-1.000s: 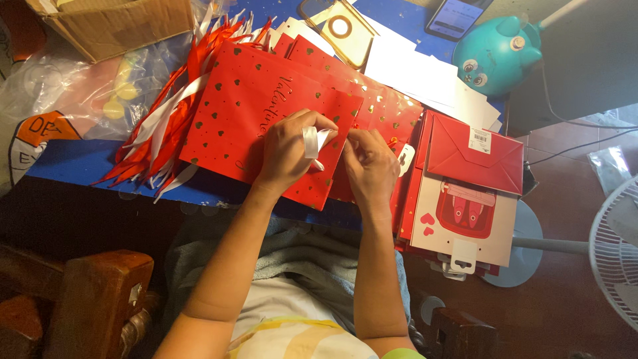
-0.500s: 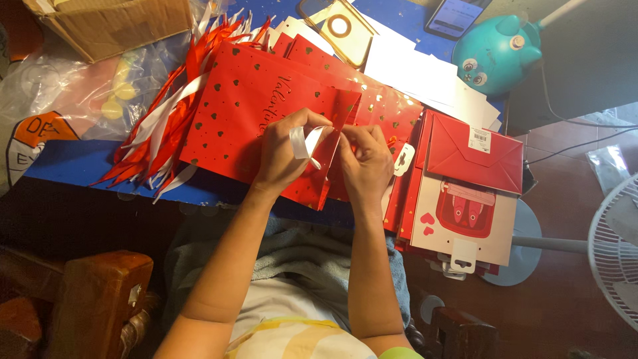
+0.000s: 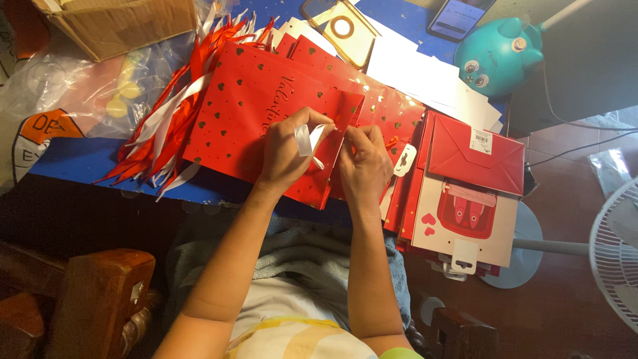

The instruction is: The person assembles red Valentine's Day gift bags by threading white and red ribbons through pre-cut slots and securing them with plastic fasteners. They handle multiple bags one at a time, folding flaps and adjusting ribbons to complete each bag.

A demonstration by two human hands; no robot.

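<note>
A flat red gift bag [image 3: 252,113] with small gold hearts lies on top of a stack of similar bags on the blue table [image 3: 73,166]. My left hand [image 3: 286,149] rests on its right edge and pinches a white ribbon [image 3: 307,139] that loops up between thumb and fingers. My right hand [image 3: 365,166] is just to the right, fingertips closed on the other end of the same ribbon near the bag's edge. The hands almost touch.
Loose red and white ribbons [image 3: 166,126] fan out at the left of the stack. Red envelopes and cards [image 3: 475,179] overhang the table's right edge. A cardboard box [image 3: 119,23], plastic bags [image 3: 53,86], white paper, a phone [image 3: 458,16] and a teal toy [image 3: 495,56] lie behind. A fan [image 3: 618,252] stands right.
Both hands stayed at the bag's right edge while working the white ribbon; the loop has shifted from my left palm to stand up between the two hands.
</note>
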